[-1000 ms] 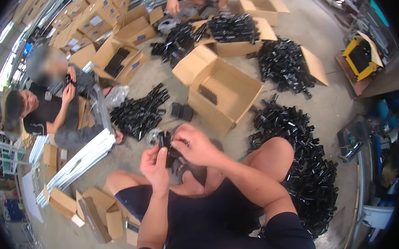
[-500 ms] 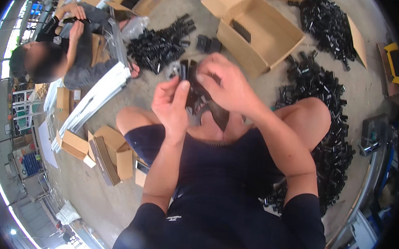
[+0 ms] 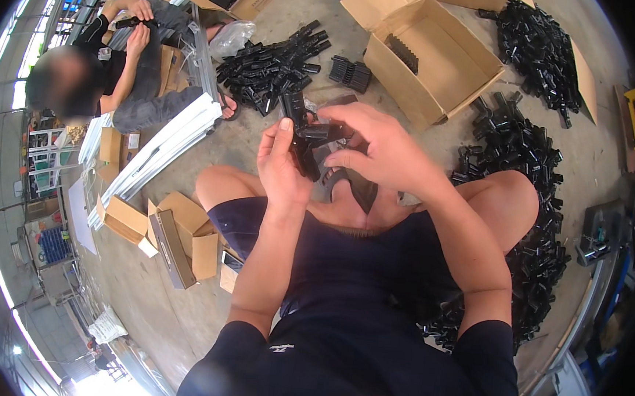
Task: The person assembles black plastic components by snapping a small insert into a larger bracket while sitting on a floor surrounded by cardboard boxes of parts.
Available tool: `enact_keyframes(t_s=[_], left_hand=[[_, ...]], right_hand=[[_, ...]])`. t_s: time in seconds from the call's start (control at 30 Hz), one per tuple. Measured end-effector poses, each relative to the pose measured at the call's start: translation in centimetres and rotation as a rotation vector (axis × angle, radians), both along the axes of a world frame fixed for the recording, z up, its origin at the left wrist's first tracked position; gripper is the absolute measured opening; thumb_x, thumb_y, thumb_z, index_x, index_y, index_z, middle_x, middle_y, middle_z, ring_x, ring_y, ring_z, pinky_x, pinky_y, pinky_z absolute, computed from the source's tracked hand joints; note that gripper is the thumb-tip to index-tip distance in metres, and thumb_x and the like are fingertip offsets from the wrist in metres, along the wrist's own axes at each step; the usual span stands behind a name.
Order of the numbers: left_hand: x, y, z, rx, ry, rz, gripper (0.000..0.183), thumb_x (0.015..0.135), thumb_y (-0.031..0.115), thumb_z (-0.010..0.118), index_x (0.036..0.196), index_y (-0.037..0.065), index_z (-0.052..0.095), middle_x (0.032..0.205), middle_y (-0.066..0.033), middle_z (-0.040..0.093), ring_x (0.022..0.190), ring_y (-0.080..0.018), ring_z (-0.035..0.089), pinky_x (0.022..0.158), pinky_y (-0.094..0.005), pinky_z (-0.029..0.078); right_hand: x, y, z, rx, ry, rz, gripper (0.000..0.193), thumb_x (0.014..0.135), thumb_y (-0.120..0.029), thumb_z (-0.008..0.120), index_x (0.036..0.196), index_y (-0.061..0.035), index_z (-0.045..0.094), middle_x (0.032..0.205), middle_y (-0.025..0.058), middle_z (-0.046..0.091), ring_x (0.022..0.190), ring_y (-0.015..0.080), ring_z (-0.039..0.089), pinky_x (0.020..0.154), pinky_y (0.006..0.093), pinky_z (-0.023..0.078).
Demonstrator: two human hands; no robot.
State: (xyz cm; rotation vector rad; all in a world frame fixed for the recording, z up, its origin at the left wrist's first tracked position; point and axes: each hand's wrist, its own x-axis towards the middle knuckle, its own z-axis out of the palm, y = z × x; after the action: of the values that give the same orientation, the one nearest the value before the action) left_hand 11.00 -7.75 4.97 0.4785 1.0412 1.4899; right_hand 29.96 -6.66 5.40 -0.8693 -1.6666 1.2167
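Observation:
My left hand (image 3: 284,168) grips a glossy black T-shaped fitting (image 3: 297,141) between thumb and fingers. The fitting stands nearly lengthwise above my crossed legs, with a short stub pointing right. My right hand (image 3: 380,147) is just to its right, thumb and fingers spread apart with a gap between them. I see nothing held in it, though its fingertips come close to the stub. Beyond both hands, a small row of black parts (image 3: 350,73) lies on the floor, beside a loose pile of similar black parts (image 3: 275,66).
An open cardboard box (image 3: 451,71) stands ahead to the right. Large heaps of black parts (image 3: 537,55) spread along my right side. Smaller cartons (image 3: 182,233) and pale metal strips (image 3: 158,154) lie left. A co-worker (image 3: 120,66) sits at far left, handling a dark piece.
The black fitting now shows plainly in my left hand. My right hand has shifted right and down, its fingers opening from a curled pose. The whole view has shifted slightly.

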Motion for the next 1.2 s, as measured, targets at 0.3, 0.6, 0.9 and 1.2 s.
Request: enact_keyframes(t_s=[0.3, 0.6, 0.9, 1.2], left_hand=[[-1.7, -0.4, -1.1, -0.241, -0.151, -0.197, 0.029, 0.106, 0.025, 0.057, 0.123, 0.002, 0.06, 0.114, -0.0137, 0.069, 0.1, -0.0241, 0.069, 0.088, -0.0418, 0.06], [-3.7, -2.4, 1.2, -0.019, -0.15, -0.524, 0.062, 0.107, 0.023, 0.054, 0.158, -0.002, 0.029, 0.15, -0.0168, 0.048, 0.135, -0.0289, 0.053, 0.112, -0.0425, 0.048], [-2.4, -2.8, 0.7, 0.293, 0.608, -0.462, 0.069, 0.093, -0.012, 0.063, 0.156, -0.002, 0.037, 0.155, -0.0189, 0.047, 0.123, -0.0243, 0.063, 0.102, -0.0369, 0.055], [-4.1, -0.9, 1.4, 0.496, 1.029, -0.558, 0.044, 0.09, -0.004, 0.071, 0.132, -0.003, 0.061, 0.133, -0.0145, 0.067, 0.121, -0.0222, 0.065, 0.104, -0.0361, 0.051]], right_hand=[[-1.8, -0.3, -1.3, 0.257, -0.299, -0.04, 0.058, 0.082, -0.011, 0.078, 0.136, -0.0108, 0.057, 0.115, 0.0148, 0.063, 0.103, 0.0361, 0.062, 0.086, 0.0435, 0.054], [-2.0, 0.5, -1.9, -0.274, 0.041, -0.123, 0.032, 0.095, -0.002, 0.067, 0.125, -0.0056, 0.058, 0.09, 0.0062, 0.072, 0.075, 0.0139, 0.067, 0.067, 0.0303, 0.054], [-1.5, 0.3, -0.5, -0.628, 0.259, -0.025, 0.027, 0.097, -0.008, 0.068, 0.122, -0.001, 0.061, 0.079, 0.0031, 0.067, 0.066, 0.0082, 0.061, 0.054, 0.0248, 0.05], [-1.3, 0.1, -0.1, -0.605, 0.073, -0.017, 0.036, 0.096, -0.015, 0.07, 0.128, -0.0006, 0.061, 0.079, 0.0069, 0.066, 0.062, 0.0128, 0.061, 0.057, 0.0301, 0.051]])
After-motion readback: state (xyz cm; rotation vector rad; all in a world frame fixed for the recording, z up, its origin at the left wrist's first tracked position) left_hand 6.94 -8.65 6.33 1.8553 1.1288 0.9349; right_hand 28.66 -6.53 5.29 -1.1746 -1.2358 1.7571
